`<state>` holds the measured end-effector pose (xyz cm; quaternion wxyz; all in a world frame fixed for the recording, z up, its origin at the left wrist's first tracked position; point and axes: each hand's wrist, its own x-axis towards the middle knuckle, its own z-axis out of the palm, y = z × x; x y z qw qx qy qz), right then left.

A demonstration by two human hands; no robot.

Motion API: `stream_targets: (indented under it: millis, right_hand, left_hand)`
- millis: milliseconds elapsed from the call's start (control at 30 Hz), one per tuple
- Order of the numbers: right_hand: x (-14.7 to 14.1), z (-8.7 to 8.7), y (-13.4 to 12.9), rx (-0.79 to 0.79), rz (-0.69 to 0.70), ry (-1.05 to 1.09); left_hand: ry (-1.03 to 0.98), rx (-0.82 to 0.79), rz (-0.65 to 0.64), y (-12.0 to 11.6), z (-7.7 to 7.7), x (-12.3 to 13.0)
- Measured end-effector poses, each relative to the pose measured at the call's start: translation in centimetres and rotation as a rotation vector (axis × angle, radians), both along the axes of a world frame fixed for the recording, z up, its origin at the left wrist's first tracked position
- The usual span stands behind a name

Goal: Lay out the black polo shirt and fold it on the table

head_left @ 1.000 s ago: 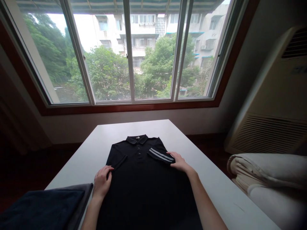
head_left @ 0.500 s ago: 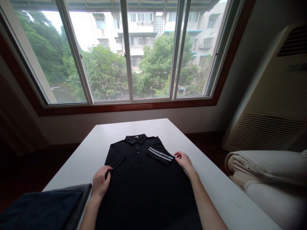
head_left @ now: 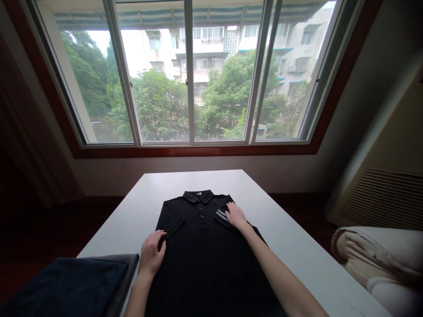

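A black polo shirt [head_left: 208, 259] lies front up on the white table [head_left: 132, 207], its buttoned collar [head_left: 198, 197] toward the window. Both short sleeves are folded inward over the chest; the right one shows light stripes [head_left: 221, 214]. My right hand [head_left: 236, 215] rests on that striped sleeve near the shoulder, fingers extended. At the shirt's left edge, just below the left sleeve [head_left: 175, 228], my left hand [head_left: 152, 254] lies with its fingers and thumb apart.
Dark folded cloths [head_left: 69, 286] lie at the table's left front. A rolled pale bundle [head_left: 380, 255] sits beyond the right edge. The window [head_left: 190, 88] and a cream slatted unit [head_left: 383, 193] stand behind.
My right hand has moved inward from the tip of the striped sleeve onto its top. My left hand stays at the shirt's left edge. The whole view has shifted slightly.
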<state>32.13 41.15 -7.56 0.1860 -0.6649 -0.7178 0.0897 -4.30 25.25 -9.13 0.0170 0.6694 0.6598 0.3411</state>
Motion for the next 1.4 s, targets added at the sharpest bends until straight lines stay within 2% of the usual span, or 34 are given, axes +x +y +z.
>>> stream_targets:
  millis: [200,367,733,900,1033,1167,1267,1400]
  right_hand:
    - [-0.3,-2.0,1.7,-0.065,-0.100,-0.128]
    - [0.0,-2.5,2.2,-0.080,-0.107,-0.181]
    - [0.3,-1.9,3.3,-0.035,-0.075,-0.210]
    - [-0.5,-0.2,2.9,0.053,-0.041,-0.191]
    - [-4.6,1.9,2.8,0.156,0.075,-0.150]
    - [-12.0,3.1,3.2,0.163,0.249,-0.105]
    - [-18.3,3.2,3.2,0.125,0.393,-0.091]
    - [-25.4,2.1,2.5,0.053,0.559,-0.098]
  left_hand:
    - [0.007,-0.107,0.082,-0.2,0.5,-1.2]
    - [-0.045,-0.163,0.173,-0.3,0.8,-3.2]
    - [-0.181,-0.119,0.281,-0.5,1.3,-2.2]
    - [-0.150,-0.142,0.326,-0.6,2.1,-1.7]
    - [-0.134,-0.159,0.350,-0.5,2.4,-1.5]
    - [-0.136,-0.155,0.356,-0.4,2.4,-1.5]
    - [-0.150,-0.137,0.329,-0.4,2.4,-1.5]
    - [-0.196,-0.107,0.326,-0.2,2.7,-1.6]
